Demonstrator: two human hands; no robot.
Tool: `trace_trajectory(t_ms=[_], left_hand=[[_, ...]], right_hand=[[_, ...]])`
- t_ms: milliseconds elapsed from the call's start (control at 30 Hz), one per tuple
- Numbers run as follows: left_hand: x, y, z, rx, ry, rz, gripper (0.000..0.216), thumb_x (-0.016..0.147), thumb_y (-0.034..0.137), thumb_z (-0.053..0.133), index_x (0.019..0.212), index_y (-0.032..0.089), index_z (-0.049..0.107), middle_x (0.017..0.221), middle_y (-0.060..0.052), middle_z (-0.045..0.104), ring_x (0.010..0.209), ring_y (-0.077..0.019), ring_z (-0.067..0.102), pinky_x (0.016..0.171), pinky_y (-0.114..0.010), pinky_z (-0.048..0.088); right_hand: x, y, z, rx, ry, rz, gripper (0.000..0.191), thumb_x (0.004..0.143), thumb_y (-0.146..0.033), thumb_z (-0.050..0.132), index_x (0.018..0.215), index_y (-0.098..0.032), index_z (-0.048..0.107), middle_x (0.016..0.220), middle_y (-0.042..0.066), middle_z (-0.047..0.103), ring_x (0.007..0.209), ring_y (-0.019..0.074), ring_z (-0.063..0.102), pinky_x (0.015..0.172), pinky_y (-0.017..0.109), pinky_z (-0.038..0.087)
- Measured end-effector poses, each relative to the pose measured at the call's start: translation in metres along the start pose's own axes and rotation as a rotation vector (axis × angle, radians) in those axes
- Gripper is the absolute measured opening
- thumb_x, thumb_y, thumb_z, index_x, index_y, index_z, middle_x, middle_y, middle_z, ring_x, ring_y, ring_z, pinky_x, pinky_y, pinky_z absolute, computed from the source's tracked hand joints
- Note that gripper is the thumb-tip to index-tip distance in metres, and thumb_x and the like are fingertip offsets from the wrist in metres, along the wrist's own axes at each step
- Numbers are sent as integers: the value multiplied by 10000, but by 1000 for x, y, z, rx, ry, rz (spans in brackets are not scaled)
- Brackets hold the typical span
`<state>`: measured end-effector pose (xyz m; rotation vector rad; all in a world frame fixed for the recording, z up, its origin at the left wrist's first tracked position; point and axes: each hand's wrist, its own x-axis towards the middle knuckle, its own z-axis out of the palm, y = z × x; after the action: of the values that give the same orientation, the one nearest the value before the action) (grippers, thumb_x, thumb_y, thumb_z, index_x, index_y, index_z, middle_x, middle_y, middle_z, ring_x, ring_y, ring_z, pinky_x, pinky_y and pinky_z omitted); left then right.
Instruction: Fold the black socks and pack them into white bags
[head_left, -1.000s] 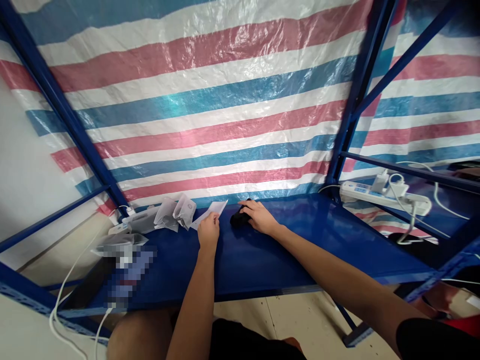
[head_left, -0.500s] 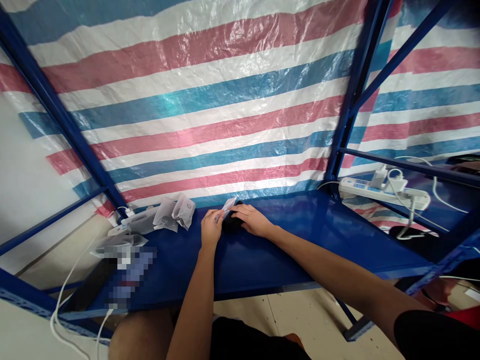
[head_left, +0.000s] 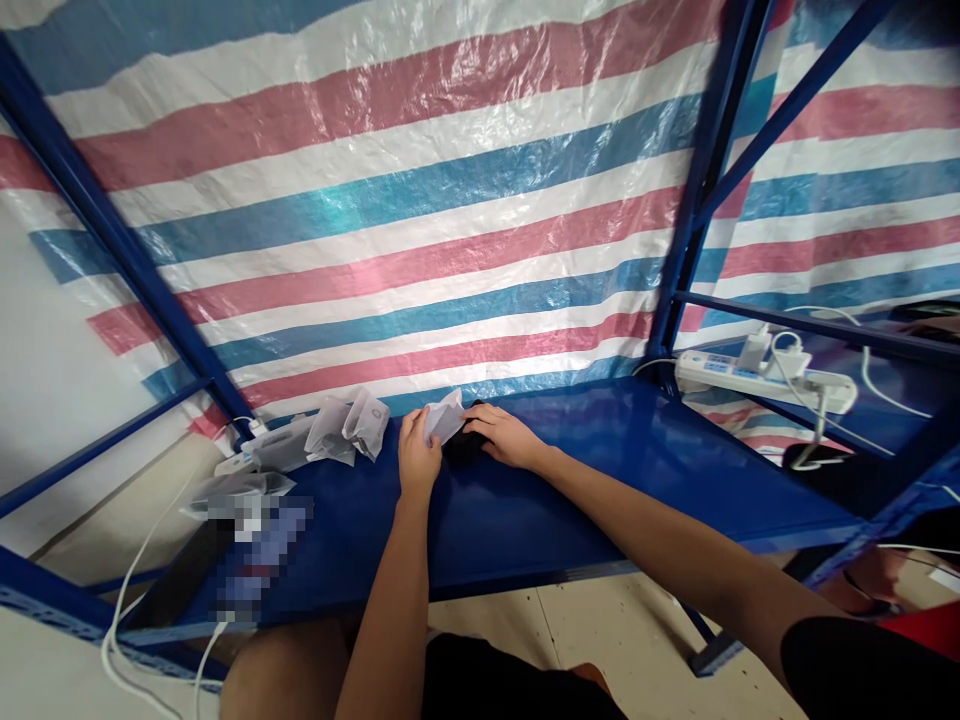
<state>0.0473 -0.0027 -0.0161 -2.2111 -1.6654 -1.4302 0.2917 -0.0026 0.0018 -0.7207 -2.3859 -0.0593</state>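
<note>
My left hand [head_left: 420, 450] grips a translucent frosted plastic bag [head_left: 445, 418] by its left side, thumb toward me. On the right, my right hand [head_left: 504, 434] has its fingers curled over a soft-looking black item [head_left: 465, 446], whose kind I cannot make out. The black item lies on the blue shelf [head_left: 540, 530], close against the bag's right edge. Whether any of it is inside the bag is hidden by my fingers.
Several similar frosted bags [head_left: 367, 422] stand at the back left. Nearby are a blurred-out device [head_left: 262, 560] and a white cable [head_left: 112, 610]. A power strip [head_left: 765, 378] with plugs sits right of the blue post [head_left: 679, 250]. Striped sheeting [head_left: 420, 270] hangs behind.
My left hand has turned the bag so its broad face shows instead of its narrow edge. My right hand has stayed at the black item.
</note>
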Motion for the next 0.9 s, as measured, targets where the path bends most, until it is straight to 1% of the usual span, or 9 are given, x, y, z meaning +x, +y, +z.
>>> trace_trajectory(t_ms=[167, 233, 333, 433, 500, 633, 700, 800, 900], left_hand=[[-2, 2, -3, 91, 46, 3, 769, 868, 33, 547, 1611, 214, 458, 1546, -141, 509, 1449, -312, 515, 1246, -467, 435], [-3, 3, -2, 112, 40, -3, 810, 858, 28, 564, 1631, 221, 419, 1567, -152, 486, 1446, -328, 514, 1233, -491, 443], [-5, 6, 0, 128, 0, 20, 847, 855, 40, 605, 1647, 244, 383, 1578, -159, 472, 1447, -349, 511, 1211, -525, 457], [-6, 12, 4, 86, -24, 93, 845, 864, 65, 647, 1644, 248, 376, 1580, -161, 468, 1455, -349, 502, 1215, -531, 449], [-7, 17, 5, 49, -30, 133, 839, 867, 71, 653, 1639, 254, 379, 1577, -154, 469, 1452, -341, 506, 1221, -524, 446], [-8, 25, 6, -3, -33, 133, 866, 843, 58, 639, 1641, 255, 365, 1586, -150, 441, 1489, -330, 471, 1241, -497, 436], [-8, 25, 6, -35, -39, 109, 879, 825, 54, 637, 1636, 261, 369, 1587, -142, 435, 1498, -314, 462, 1247, -464, 434], [-8, 24, 7, -56, -25, 71, 901, 792, 30, 616, 1632, 258, 381, 1577, -138, 445, 1489, -309, 460, 1251, -445, 423], [-9, 26, 5, -42, -49, 114, 894, 806, 36, 594, 1647, 251, 382, 1581, -146, 458, 1468, -326, 462, 1249, -471, 409]], right_hand=[[0, -3, -16, 174, 218, 143, 432, 833, -113, 724, 1242, -247, 687, 1511, 138, 588, 1381, 355, 532, 1167, 596, 433], [3, -3, -20, 389, 289, 229, 380, 862, -232, 785, 1227, -252, 683, 1398, 130, 663, 1288, 342, 609, 1097, 560, 511], [7, -6, -19, 844, 361, 382, 480, 824, -396, 878, 1236, -266, 670, 1240, 77, 737, 1153, 296, 703, 980, 467, 605], [10, -11, -9, 1179, 368, 515, 589, 759, -394, 940, 1264, -267, 664, 1188, 55, 764, 1098, 282, 742, 917, 457, 654], [11, -13, -1, 1256, 403, 575, 616, 716, -376, 972, 1243, -258, 677, 1175, 57, 775, 1075, 288, 754, 893, 467, 674], [12, -8, 10, 1137, 555, 584, 617, 675, -391, 993, 1196, -251, 693, 1170, 56, 780, 1086, 293, 749, 938, 471, 660], [11, -4, 11, 1013, 562, 540, 596, 682, -410, 984, 1176, -246, 693, 1160, 56, 775, 1096, 292, 739, 993, 480, 627], [8, 0, 8, 752, 480, 452, 509, 729, -420, 939, 1139, -227, 709, 1103, 68, 766, 1054, 301, 720, 996, 500, 597], [4, -2, 3, 406, 325, 295, 383, 857, -306, 802, 1229, -239, 734, 1200, 100, 758, 1180, 332, 648, 1066, 539, 536]])
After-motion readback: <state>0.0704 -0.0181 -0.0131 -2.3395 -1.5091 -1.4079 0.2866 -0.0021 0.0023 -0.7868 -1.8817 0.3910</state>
